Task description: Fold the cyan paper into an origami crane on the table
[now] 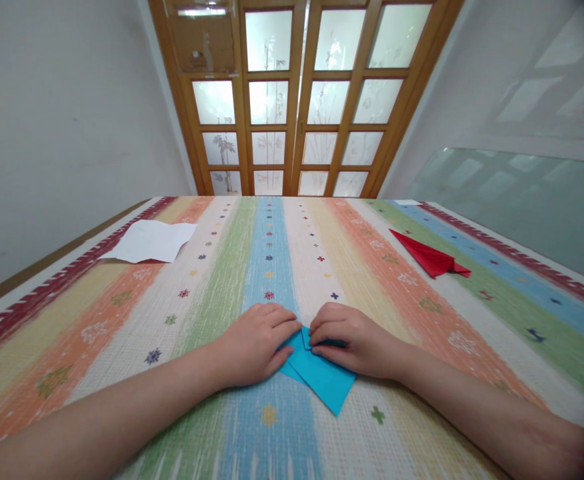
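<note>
A sheet of blue paper (328,381), folded into overlapping layers, lies on the striped tablecloth in front of me. My left hand (259,343) rests on its left side, with bent fingers on top and the thumb at the near edge. My right hand (355,339) pinches a small folded flap near the far end between thumb and fingers. Both hands' fingertips almost meet at the paper. Parts of the sheet are hidden under the fingers.
A white sheet of paper (149,241) lies at the far left of the tablecloth (212,280). At the far right is a red folded paper plane (429,255). Behind the table stand wood-framed glass doors (292,100); a glass panel (517,200) leans along the right wall.
</note>
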`<action>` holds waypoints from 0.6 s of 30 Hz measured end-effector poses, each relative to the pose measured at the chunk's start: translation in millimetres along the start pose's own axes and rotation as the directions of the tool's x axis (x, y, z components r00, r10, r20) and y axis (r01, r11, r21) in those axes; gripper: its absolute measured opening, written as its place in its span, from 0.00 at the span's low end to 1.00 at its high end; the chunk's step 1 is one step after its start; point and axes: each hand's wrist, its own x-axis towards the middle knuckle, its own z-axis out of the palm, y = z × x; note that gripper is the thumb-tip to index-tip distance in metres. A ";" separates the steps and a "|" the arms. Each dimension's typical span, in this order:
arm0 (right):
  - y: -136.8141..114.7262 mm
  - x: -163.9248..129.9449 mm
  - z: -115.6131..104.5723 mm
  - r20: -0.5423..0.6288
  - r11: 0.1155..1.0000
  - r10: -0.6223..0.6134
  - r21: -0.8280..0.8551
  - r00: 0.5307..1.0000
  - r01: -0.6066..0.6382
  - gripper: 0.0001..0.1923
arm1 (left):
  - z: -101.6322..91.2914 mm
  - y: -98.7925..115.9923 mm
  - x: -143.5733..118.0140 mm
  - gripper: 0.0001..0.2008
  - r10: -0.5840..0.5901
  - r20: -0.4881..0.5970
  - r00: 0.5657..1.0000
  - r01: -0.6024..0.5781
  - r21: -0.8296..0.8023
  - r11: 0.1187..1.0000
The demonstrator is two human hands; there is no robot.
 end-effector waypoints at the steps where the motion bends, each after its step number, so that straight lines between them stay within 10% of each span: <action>1: -0.3 0.2 0.0 -0.002 1.000 -0.001 -0.004 1.000 0.001 0.09 | -0.5 0.0 0.0 0.19 0.034 0.009 0.999 -0.033 -0.008 0.999; 12: -2.5 1.8 4.1 -0.027 0.994 0.002 -0.111 1.000 -0.005 0.09 | 3.1 -6.5 2.0 0.17 0.214 -0.011 0.977 -0.213 0.049 0.976; 18: -12.7 6.4 -20.3 0.152 0.990 0.001 -0.137 0.988 0.020 0.10 | 0.6 -6.4 2.3 0.15 0.237 -0.003 0.972 -0.236 0.081 0.968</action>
